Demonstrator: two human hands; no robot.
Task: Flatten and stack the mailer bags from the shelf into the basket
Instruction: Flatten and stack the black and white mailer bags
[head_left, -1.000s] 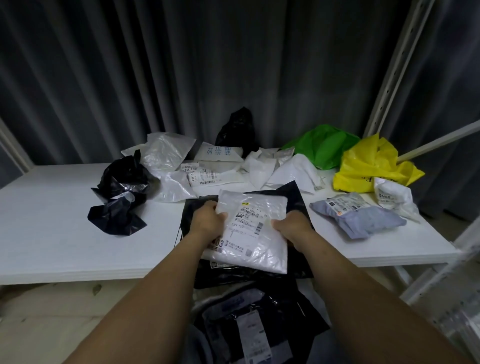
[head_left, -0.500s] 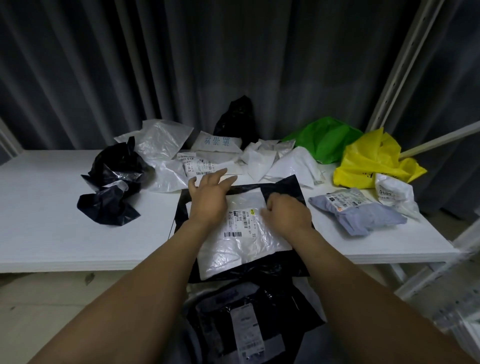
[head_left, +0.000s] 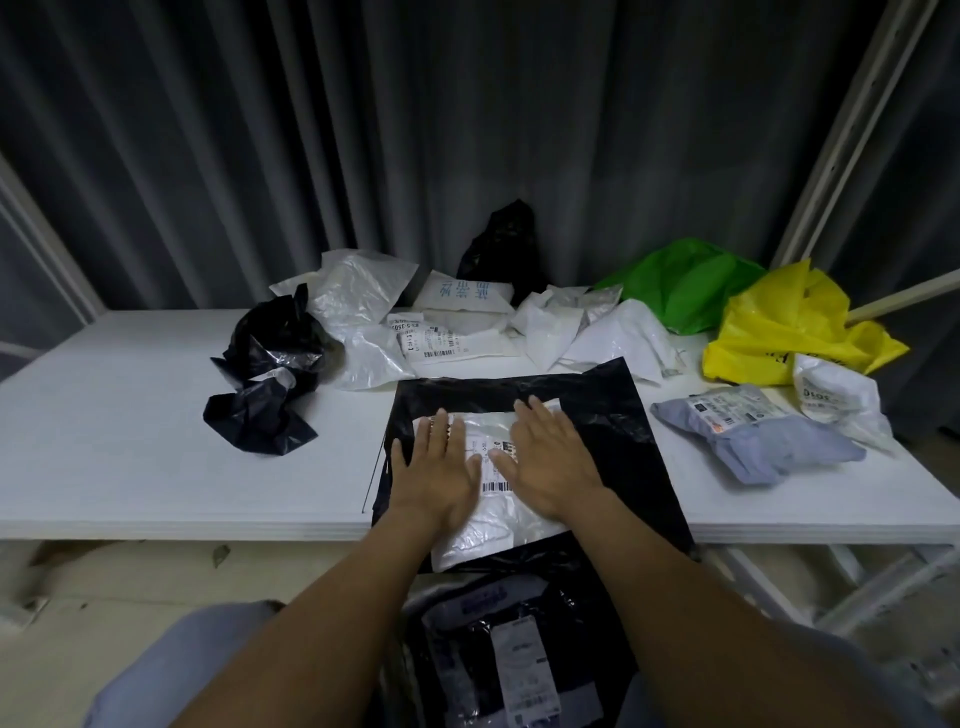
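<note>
**A:** Head view. How best to flatten it?

**B:** My judgement: sweep both palms outward from the label to drive out the air, with even weight. The slick plastic could skate.

**A:** Hands?

**B:** The left hand (head_left: 436, 467) and right hand (head_left: 550, 462) are spread flat with fingers straight. They press palms-down side by side on the white mailer bag (head_left: 498, 525) and grip nothing.

**A:** Where is the bag?

**B:** At the middle of the shelf's (head_left: 130, 415) front edge, lying on a flat black mailer (head_left: 613, 415). Its near end overhangs that edge.

A wide white shelf (head_left: 114, 447) spans the view. On it, crumpled black bags (head_left: 265, 384) lie left, white bags (head_left: 363, 306) behind, a flat black bag (head_left: 615, 415) in front.
</note>
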